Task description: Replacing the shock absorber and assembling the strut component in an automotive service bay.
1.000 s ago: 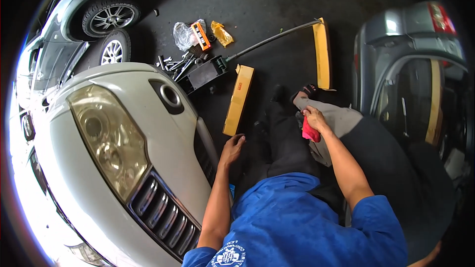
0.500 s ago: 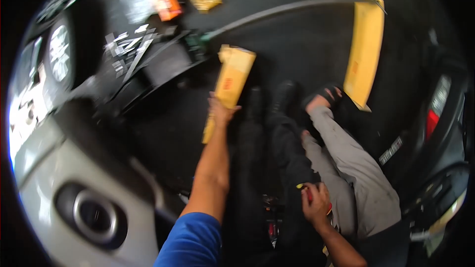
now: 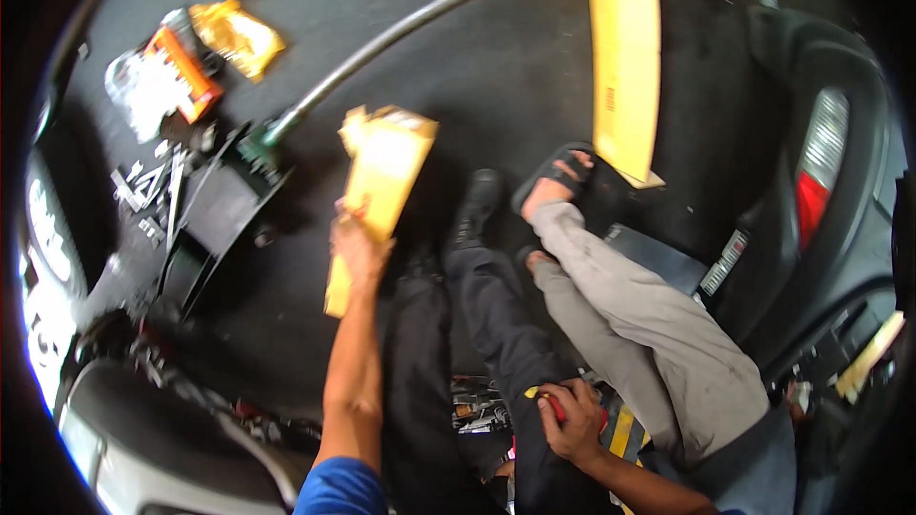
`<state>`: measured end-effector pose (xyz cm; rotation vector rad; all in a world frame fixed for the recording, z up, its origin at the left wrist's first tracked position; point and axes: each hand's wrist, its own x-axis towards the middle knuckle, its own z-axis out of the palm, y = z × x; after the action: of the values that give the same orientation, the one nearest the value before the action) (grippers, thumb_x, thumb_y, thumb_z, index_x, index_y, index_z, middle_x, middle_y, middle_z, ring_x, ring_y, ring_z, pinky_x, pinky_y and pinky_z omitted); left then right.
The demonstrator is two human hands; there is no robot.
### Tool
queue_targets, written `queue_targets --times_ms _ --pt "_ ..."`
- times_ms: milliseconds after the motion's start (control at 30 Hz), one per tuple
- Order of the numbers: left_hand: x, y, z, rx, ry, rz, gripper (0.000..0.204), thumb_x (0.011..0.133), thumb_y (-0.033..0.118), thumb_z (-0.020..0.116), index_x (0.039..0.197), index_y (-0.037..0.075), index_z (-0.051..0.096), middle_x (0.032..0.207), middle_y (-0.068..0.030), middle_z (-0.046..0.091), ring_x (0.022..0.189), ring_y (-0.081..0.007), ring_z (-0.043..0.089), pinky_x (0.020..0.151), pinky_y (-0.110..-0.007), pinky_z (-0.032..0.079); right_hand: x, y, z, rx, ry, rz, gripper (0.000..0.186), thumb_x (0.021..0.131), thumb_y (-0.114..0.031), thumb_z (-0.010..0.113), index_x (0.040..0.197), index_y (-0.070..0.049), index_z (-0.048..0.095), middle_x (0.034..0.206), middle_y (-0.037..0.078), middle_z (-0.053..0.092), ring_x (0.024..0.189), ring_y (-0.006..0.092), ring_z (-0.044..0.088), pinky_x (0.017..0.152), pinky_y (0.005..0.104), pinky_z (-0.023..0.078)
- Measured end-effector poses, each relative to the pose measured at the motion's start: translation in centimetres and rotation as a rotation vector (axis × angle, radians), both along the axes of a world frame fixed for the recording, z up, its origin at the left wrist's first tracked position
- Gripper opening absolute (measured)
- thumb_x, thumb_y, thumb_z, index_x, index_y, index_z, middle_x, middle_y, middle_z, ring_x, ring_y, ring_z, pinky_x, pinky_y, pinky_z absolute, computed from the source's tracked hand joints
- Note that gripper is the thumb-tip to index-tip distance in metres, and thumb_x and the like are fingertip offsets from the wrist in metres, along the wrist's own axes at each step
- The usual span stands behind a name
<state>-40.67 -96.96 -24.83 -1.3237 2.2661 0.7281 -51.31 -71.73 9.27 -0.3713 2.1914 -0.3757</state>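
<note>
My left hand (image 3: 361, 243) grips a long, narrow yellow cardboard box (image 3: 389, 167) over the dark floor, with its fingers wrapped at the box's side. My right hand (image 3: 572, 424) rests near my dark trouser leg, closed on a red object with a yellow tip (image 3: 560, 408), too hidden to identify. Beyond the box lies a black-and-green floor jack (image 3: 219, 210) with a long curved handle (image 3: 420, 19) and metal wrenches (image 3: 148, 193) beside it.
Another person's grey-trousered legs (image 3: 620, 296) and sandals stretch beside mine. A yellow cardboard piece (image 3: 622, 57) lies at top right, under the handle's end. A car bumper with tail light (image 3: 811, 200) stands right, a pale car (image 3: 114, 429) lower left. Orange and yellow packaging (image 3: 234, 33) lies upper left.
My left hand has reached forward and taken hold of the cardboard box, which is now tilted. My right hand has moved down in the view. The view has swung away from the white car's front.
</note>
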Motion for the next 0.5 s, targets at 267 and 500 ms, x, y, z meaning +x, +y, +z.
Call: queue_targets --times_ms 267,500 --pt "-11.3 -2.6 -1.6 -0.197 0.012 -0.182 0.125 0.056 0.031 0.089 0.150 0.009 0.009 0.133 -0.0260 0.034 0.122 -0.0413 0.038 0.101 -0.053 0.032 0.5 -1.4 -0.3 0.051 -0.013 0.006 0.017 0.080 -0.013 0.065 0.096 -0.007 0.066 0.086 0.012 0.055 0.081 0.0302 0.056 0.073 0.0402 0.045" --pt "-5.0 -3.8 -3.4 -0.049 -0.105 -0.168 0.129 0.055 0.034 0.089 0.151 0.022 0.005 0.137 -0.0270 0.032 0.125 -0.0434 0.036 0.101 -0.061 0.028 -0.2 -0.9 -0.4 0.046 -0.002 -0.009 0.018 0.079 -0.012 0.065 0.096 -0.007 0.066 0.086 0.013 0.055 0.081 0.0304 0.056 0.073 0.0409 0.044"
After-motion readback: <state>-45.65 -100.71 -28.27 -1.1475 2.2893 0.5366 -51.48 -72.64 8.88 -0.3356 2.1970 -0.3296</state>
